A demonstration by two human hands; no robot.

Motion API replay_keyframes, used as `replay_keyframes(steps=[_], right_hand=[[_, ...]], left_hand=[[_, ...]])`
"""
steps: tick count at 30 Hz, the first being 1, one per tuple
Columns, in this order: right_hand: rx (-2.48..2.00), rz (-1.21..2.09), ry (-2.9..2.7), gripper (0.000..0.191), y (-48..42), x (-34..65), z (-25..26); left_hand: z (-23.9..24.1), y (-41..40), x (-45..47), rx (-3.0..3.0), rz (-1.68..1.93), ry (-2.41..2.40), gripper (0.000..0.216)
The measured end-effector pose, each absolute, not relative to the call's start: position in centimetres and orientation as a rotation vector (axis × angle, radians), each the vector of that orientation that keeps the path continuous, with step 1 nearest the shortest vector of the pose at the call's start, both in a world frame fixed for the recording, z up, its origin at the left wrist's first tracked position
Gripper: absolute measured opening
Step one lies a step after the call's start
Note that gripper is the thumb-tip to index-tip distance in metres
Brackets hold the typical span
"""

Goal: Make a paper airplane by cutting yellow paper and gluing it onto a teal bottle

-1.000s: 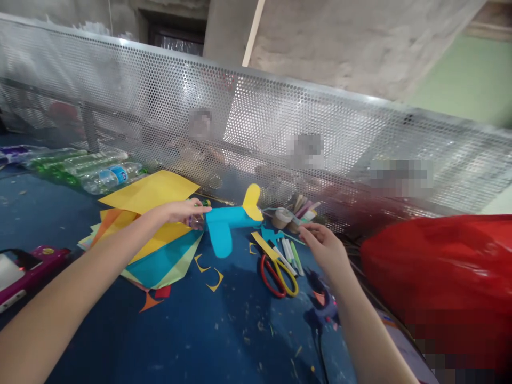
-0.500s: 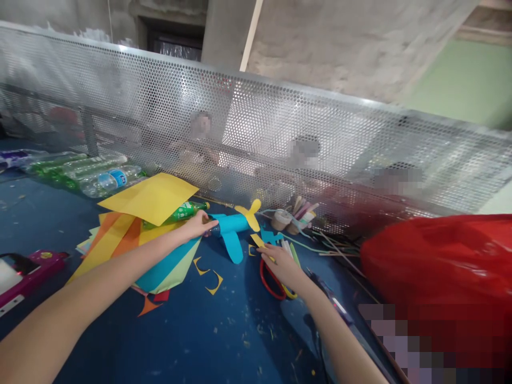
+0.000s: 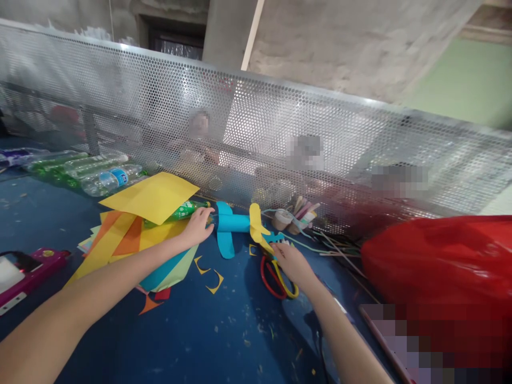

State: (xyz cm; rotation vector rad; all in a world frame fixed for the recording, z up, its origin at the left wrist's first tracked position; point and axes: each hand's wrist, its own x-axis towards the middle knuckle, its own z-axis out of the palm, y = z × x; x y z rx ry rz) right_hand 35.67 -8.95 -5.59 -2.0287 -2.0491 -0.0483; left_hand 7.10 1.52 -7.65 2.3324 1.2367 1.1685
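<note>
Flanking a blue paper plane (image 3: 235,223), left hand (image 3: 197,226) and right hand (image 3: 290,260) bend their fingers (image 3: 205,213), grasp unclear; to the plane's right, a cup (image 3: 294,229) holds sticks (image 3: 305,207).

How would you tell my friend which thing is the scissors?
Start with the big blue tabletop and find the person's right hand. The scissors lie there, handles showing just below that hand in the picture. One handle loop is red, the other yellow, unlike the flat, all-yellow paper scraps to their left.
</note>
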Motion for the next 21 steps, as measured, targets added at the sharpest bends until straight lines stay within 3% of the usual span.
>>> replay_keyframes(steps=[6, 14, 21], right_hand=[[-2.149, -0.168, -1.931, 0.034, -9.1, 38.0, -5.8], [-2.207, -0.094, -1.972, 0.041, -6.8, 38.7, -6.6], [-2.283, -0.129, -1.929, 0.036, -4.5, 39.0, -7.7]], left_hand=[[-8.2, 0.7, 7.4, 2.441, 1.272, 1.289, 0.038], [-8.4, -0.2, 7.7, 2.638, 1.358, 1.348, 0.027], [-8.4, 0.3, 7.7, 2.510, 1.443, 1.412, 0.014]])
